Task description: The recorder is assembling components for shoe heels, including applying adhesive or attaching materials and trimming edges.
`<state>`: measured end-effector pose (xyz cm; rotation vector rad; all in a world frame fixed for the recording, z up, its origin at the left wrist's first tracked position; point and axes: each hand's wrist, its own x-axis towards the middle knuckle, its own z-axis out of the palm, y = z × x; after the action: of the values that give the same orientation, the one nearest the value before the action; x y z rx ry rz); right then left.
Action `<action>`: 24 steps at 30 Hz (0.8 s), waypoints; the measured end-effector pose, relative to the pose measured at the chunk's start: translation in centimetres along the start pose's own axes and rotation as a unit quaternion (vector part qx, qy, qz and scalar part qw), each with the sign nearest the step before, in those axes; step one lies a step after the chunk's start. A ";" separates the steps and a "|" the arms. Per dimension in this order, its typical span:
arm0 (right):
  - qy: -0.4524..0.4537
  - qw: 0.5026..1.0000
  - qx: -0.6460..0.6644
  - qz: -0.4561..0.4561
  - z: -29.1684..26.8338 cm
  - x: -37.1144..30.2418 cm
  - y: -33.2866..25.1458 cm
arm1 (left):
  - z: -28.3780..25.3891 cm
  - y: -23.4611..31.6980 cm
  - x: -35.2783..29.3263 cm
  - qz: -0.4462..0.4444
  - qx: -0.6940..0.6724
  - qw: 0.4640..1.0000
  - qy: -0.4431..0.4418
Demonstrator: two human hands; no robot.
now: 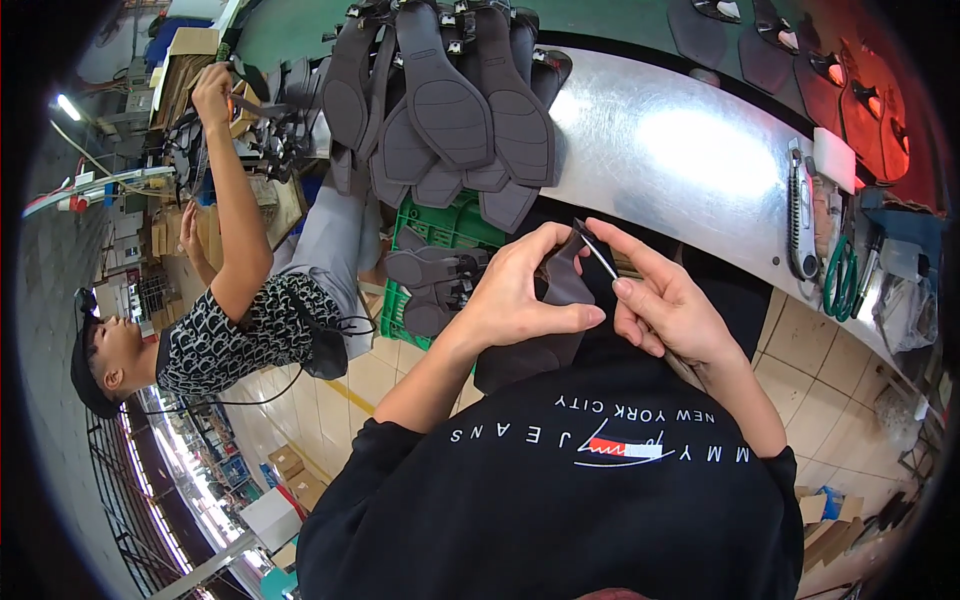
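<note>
In front of my chest, my left hand (530, 290) is closed around a dark, flexible sandal piece (568, 280), its thumb stretched along the near side. The lower part of that piece hangs down against my shirt. My right hand (665, 310) pinches a slim, pale metal tool (603, 258) between thumb and fingers. The tool's far end lies at the upper edge of the sandal piece, by my right index fingertip. Its exact kind cannot be made out. Part of the sandal piece is hidden behind my left fingers.
Dark insoles (440, 110) overlap at the metal bench's (650, 120) left end. A green crate (405, 300) holds more. A utility knife (800, 220) and green-handled scissors (843, 270) lie right. Sandal pieces sit under red light (865, 110). A co-worker (250, 320) reaches among materials at left.
</note>
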<state>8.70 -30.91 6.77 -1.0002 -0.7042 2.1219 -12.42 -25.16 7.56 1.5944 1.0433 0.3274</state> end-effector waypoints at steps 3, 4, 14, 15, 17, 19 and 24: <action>-0.017 1.000 0.007 -0.007 -0.3 0.1 0.0 | 0.2 0.0 0.0 0.011 -0.018 1.000 0.012; -0.017 1.000 0.008 -0.007 -0.2 0.1 0.1 | 0.2 0.1 0.0 0.011 -0.018 1.000 0.011; -0.016 1.000 -0.002 0.011 -0.3 -0.6 -0.2 | 0.4 0.2 -0.2 0.036 -0.017 0.999 0.006; -0.018 1.000 -0.016 0.016 -0.3 -0.7 -0.3 | 0.4 0.3 -0.4 0.030 -0.036 0.999 0.003; -0.024 0.999 -0.007 0.021 -0.3 -1.0 -0.2 | 0.3 0.4 -0.6 0.033 -0.042 0.999 -0.002; -0.030 0.999 0.001 0.027 -0.4 -1.1 -0.1 | 0.3 0.4 -0.7 0.036 -0.048 0.998 -0.005; -0.079 0.996 0.026 0.023 -1.0 -1.3 -0.1 | 0.2 0.3 -0.9 0.021 -0.080 0.996 -0.024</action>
<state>10.13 -31.65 6.87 -0.8343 -0.7036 2.2676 -12.68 -25.95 8.11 1.4745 0.9250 0.3908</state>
